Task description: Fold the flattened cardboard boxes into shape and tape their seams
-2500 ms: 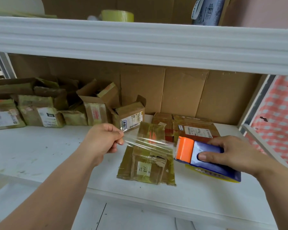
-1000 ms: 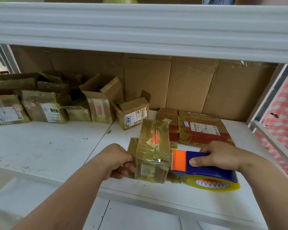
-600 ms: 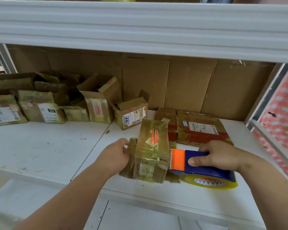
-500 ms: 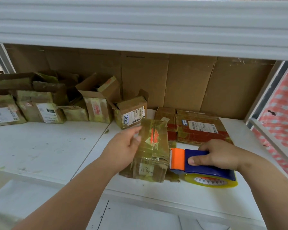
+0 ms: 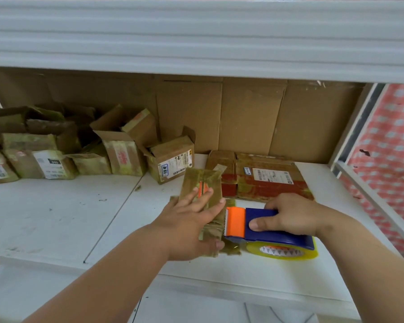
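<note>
Mid-frame, the left hand (image 5: 189,220) presses straight fingers (image 5: 202,197) flat on the taped box (image 5: 202,183). Just right, the right hand (image 5: 292,213) grips the tape dispenser (image 5: 266,231) on the shelf (image 5: 56,217).

A parcel-packing storeroom: white shelving (image 5: 56,217) crowded with labelled, taped cartons (image 5: 170,159).

small open box (image 5: 170,157): we see a white label with barcode and blue characters, too small to read
flat red-banded box (image 5: 266,180): white shipping label, print illegible
left taped parcel (image 5: 40,163): we make out a white label with a dark patch, unreadable
tall open box (image 5: 123,156): red print, blurred
</note>
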